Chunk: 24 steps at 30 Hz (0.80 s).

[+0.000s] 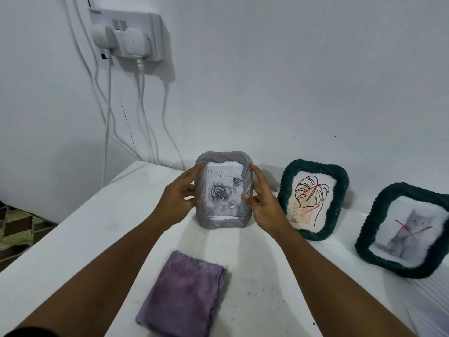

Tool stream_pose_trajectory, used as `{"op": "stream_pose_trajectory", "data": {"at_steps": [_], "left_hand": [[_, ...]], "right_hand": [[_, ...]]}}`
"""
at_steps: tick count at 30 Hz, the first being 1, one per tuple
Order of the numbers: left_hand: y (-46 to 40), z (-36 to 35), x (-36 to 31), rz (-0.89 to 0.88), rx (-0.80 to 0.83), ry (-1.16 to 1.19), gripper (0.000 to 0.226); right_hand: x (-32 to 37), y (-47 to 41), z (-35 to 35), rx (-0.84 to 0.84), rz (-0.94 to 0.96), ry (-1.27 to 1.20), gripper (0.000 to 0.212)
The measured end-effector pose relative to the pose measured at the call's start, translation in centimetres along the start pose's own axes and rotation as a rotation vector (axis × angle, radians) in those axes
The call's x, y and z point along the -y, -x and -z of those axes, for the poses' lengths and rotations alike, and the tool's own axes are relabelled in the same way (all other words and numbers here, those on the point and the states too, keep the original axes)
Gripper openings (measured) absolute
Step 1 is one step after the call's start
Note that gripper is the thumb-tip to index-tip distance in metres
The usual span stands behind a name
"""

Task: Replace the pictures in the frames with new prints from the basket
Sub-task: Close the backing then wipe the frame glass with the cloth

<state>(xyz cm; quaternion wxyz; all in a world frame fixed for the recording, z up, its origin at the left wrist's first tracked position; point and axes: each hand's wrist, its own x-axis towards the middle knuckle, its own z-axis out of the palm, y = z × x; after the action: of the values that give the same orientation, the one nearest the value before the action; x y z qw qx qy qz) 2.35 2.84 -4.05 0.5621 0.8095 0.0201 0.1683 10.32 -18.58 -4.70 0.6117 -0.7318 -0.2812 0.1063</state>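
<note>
Now left hand [177, 198] and right hand [261, 203] clasp grey frame [222, 190] sides; we keep it upright, settle base on surface [97, 227] between hands.

I note a grey ribbed frame [223, 190] with a grey rose print; two dark green frames [313, 199]; a purple cloth [182, 293]; a white table [73, 244].

The cat frame [405, 231] at the desk's [73, 239] right edge is cut by the picture's right border. A pale sheet [424, 323], perhaps paper, is clipped at the bottom right corner. The left hand [178, 199] and right hand [263, 201] cover both side rails of the grey frame [223, 192]. Small lettering under the leaf print [312, 201] is unreadable. The purple cloth [182, 295] runs off the bottom edge.
</note>
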Motion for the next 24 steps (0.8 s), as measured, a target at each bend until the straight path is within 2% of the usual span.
{"op": "stream_pose_trajectory", "data": {"at_steps": [12, 24], "left_hand": [[1.6, -1.1, 0.2, 0.013, -0.057, -0.052, 0.093], [1.9, -1.4, 0.2, 0.006, -0.081, -0.061, 0.092]], "right_hand": [[-0.5, 2.1, -0.5, -0.078, 0.036, 0.264, 0.066], [-0.9, 2.1, -0.5, -0.085, 0.025, 0.342, 0.069]]}}
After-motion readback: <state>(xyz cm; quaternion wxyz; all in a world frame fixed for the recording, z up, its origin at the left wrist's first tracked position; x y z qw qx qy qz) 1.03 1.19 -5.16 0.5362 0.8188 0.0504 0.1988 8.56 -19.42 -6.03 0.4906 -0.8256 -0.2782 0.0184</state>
